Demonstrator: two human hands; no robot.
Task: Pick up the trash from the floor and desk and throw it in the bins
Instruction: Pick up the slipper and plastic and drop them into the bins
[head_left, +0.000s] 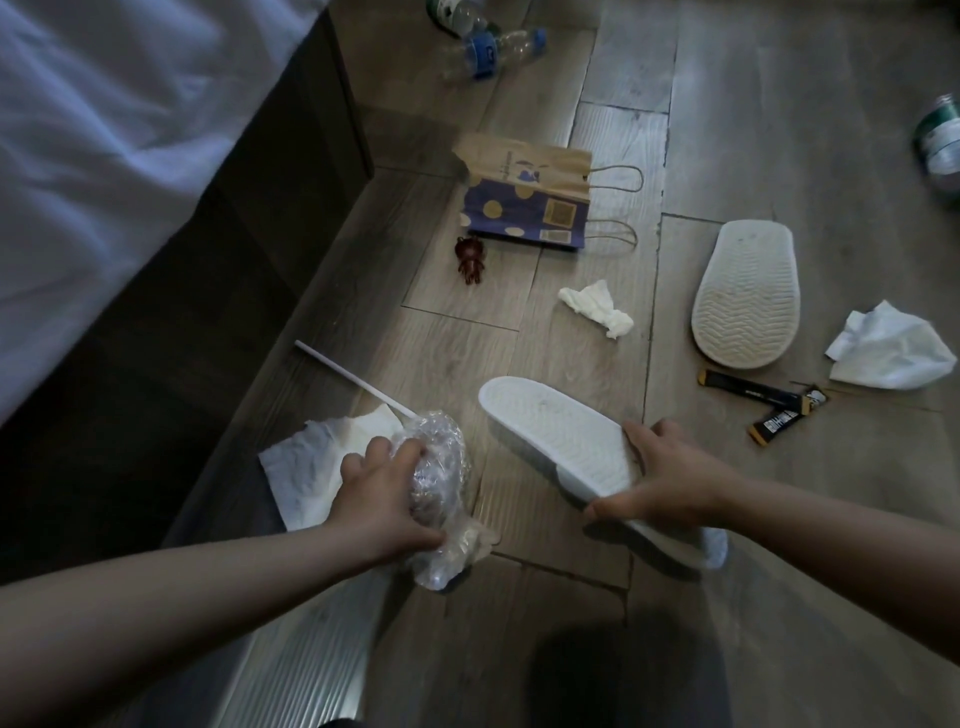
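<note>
left hand (382, 499) clutches crumpled plastic (441, 457), right hand (670, 475) grasps a slipper (550, 431). beyond the slipper lie tissue (597, 306) and paper bag (530, 197); bed frame (234, 291) to its left.

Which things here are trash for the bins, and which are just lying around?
Trash: plastic wrap in the left hand, napkin, straw, crumpled tissue, flat tissue, bottles, snack wrappers, paper bag.
Lying about: slipper in the right hand, second slipper, toy figure.

Wood-plank floor (753, 104). Far end: empty plastic bottles (493, 47), lying flat. Centre: flattened paper bag (530, 200), small brown figurine (470, 260) just beside its near corner. Crumpled tissue (597, 306) between bag and upturned slipper (745, 296). Right: larger tissue (888, 348), black sachets (763, 402) near it. Left: white straw (353, 376), paper napkin (306, 467).
</note>
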